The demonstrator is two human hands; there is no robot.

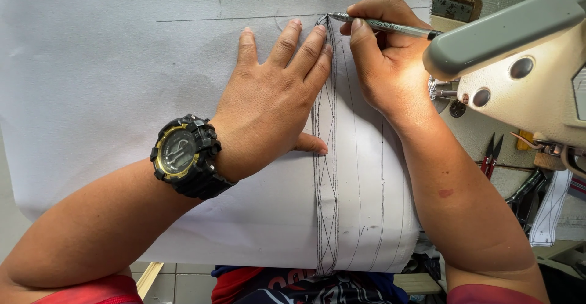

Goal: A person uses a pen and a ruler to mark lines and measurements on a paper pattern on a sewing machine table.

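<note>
Head view: left hand [274, 90] lies flat, fingers spread, on white fabric [122, 66]; right hand [387, 54] grips a pen [381, 26].

sewing machine [525, 66], red snips [489, 155], wristwatch [183, 155]

Single head view, steep downward, close over white fabric [122, 96], sewing machine [525, 66] at right.
</note>
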